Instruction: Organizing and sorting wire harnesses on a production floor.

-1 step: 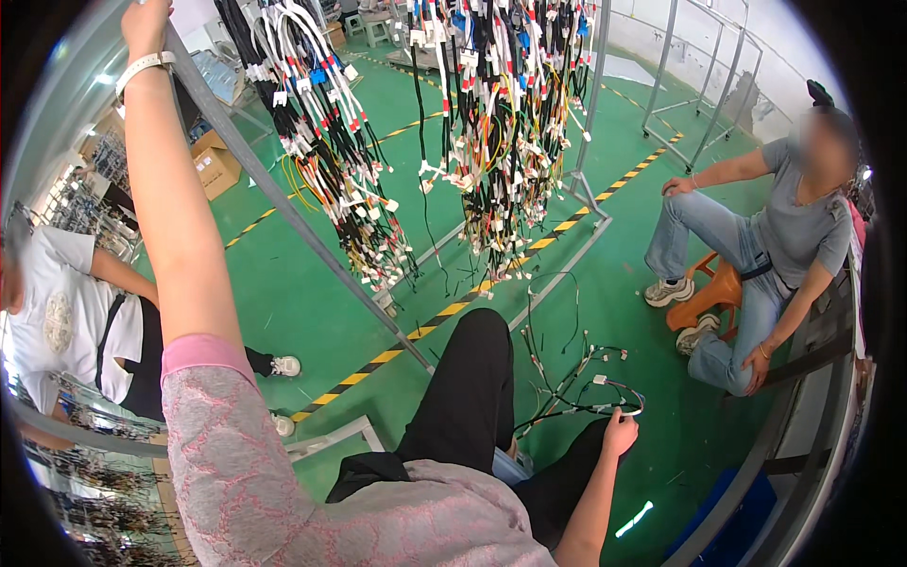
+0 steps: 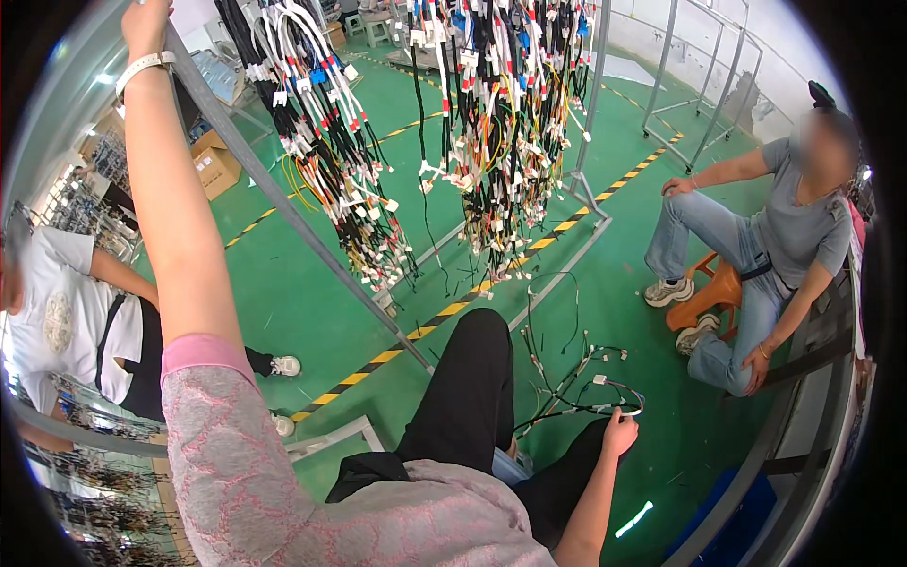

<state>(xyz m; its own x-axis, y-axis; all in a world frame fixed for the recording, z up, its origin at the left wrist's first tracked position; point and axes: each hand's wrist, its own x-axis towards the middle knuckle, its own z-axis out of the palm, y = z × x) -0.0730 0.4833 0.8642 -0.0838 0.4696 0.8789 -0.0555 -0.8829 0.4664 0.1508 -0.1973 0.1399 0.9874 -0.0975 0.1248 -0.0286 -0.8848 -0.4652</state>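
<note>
My left arm is raised high at the left. Its hand [image 2: 147, 26] is closed against the grey metal rack post [image 2: 222, 118], its fingertips cut off by the upper edge. Low on the right, beside my knee, my right hand [image 2: 621, 433] grips a wire harness [image 2: 567, 406] of dark cables with white connectors, whose branches spread out over the green floor. Thick bundles of black and white harnesses [image 2: 321, 123] hang from the rack ahead, with a second dense cluster [image 2: 501, 151] to their right.
At the right a person [image 2: 803, 208] sits on an orange stool [image 2: 713, 293]. Another person in a white shirt [image 2: 71, 302] is at the left. Yellow-black floor tape [image 2: 378, 364] runs beneath the rack. A cardboard box [image 2: 215, 165] and an empty metal frame [image 2: 704, 85] stand farther back.
</note>
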